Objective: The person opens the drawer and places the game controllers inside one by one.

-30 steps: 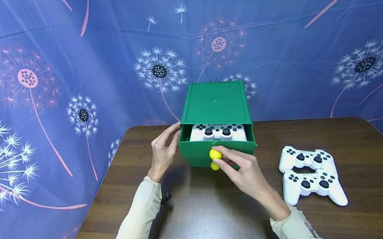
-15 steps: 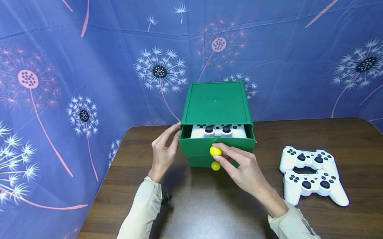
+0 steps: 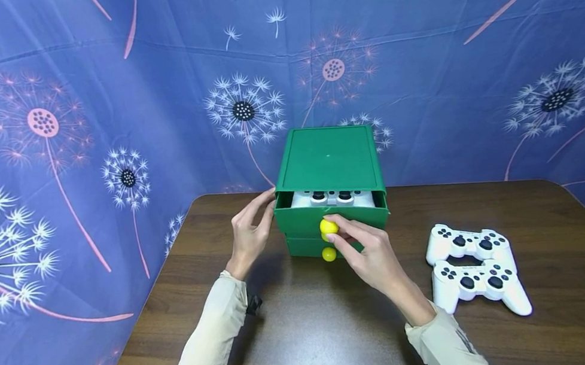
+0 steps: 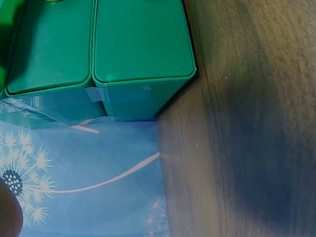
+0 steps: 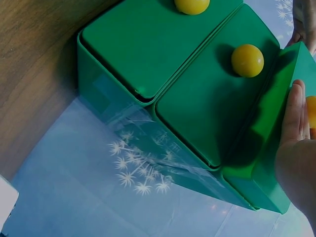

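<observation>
A green drawer unit (image 3: 328, 160) stands at the back of the table, its top drawer (image 3: 297, 220) partly pulled out. Inside that drawer lies a white game controller (image 3: 337, 198), its rear hidden under the unit's top. My right hand (image 3: 373, 254) pinches the top drawer's round yellow knob (image 3: 328, 225) between thumb and fingers. At the unit's left side, my left hand (image 3: 250, 232) touches the front edge with extended fingertips. In the right wrist view, two lower drawers, each with a yellow knob (image 5: 247, 60), are pushed in.
Two more white game controllers (image 3: 479, 281) lie at the right of the wooden table (image 3: 309, 331), one partly over the other. A blue cloth with dandelion prints (image 3: 164, 101) hangs behind and to the left.
The top drawer has slid a little further into the unit, pushed by my right hand on its knob. Less of the controller inside shows. My left hand stays in place.
</observation>
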`<state>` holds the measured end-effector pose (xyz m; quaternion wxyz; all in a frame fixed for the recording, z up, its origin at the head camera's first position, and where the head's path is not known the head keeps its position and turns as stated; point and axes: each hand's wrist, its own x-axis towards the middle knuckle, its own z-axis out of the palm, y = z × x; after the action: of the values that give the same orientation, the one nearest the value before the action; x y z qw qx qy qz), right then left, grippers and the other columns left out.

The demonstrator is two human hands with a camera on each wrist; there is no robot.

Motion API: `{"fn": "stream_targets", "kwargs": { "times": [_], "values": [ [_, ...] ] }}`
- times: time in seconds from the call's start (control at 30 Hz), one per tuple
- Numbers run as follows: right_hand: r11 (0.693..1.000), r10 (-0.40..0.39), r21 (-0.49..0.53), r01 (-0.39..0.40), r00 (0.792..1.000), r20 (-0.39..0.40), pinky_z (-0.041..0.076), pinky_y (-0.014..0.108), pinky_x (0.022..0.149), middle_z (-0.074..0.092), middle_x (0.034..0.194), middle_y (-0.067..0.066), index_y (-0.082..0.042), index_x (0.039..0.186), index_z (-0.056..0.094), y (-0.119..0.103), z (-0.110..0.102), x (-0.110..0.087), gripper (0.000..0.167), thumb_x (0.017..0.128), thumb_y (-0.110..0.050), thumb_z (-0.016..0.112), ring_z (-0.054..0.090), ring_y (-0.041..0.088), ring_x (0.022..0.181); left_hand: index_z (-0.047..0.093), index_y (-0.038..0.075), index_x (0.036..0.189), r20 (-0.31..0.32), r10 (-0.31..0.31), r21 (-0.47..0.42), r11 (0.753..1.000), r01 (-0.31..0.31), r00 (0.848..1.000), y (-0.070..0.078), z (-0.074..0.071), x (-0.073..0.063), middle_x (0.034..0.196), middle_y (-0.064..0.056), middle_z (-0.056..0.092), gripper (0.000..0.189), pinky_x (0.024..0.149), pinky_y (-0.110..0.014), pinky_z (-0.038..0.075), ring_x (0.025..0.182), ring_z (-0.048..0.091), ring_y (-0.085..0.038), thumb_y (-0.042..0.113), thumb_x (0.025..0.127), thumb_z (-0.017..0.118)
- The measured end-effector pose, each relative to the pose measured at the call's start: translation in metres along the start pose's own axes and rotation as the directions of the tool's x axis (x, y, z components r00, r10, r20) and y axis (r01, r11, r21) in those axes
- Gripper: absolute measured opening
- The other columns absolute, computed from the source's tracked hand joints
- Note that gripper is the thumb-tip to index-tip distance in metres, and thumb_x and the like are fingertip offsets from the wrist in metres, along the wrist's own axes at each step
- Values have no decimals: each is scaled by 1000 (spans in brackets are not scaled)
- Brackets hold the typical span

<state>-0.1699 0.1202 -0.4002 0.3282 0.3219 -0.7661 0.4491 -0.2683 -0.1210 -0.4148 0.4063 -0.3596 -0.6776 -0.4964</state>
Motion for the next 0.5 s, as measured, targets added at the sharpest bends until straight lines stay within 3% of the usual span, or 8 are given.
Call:
{"fn": "stream_targets", "kwargs": {
  "times": [0.5],
  "values": [
    [999, 12, 40, -11, 1000, -23, 59, 16, 74, 76, 96, 8, 3, 125, 72, 5, 2, 5, 43, 84, 15, 78, 70, 18, 79, 71, -11, 116, -25, 7, 33, 999, -6, 1000, 1, 3, 1, 108, -23, 74, 38, 88, -28, 59, 92, 74, -39, -25, 81, 72]
  ]
}}
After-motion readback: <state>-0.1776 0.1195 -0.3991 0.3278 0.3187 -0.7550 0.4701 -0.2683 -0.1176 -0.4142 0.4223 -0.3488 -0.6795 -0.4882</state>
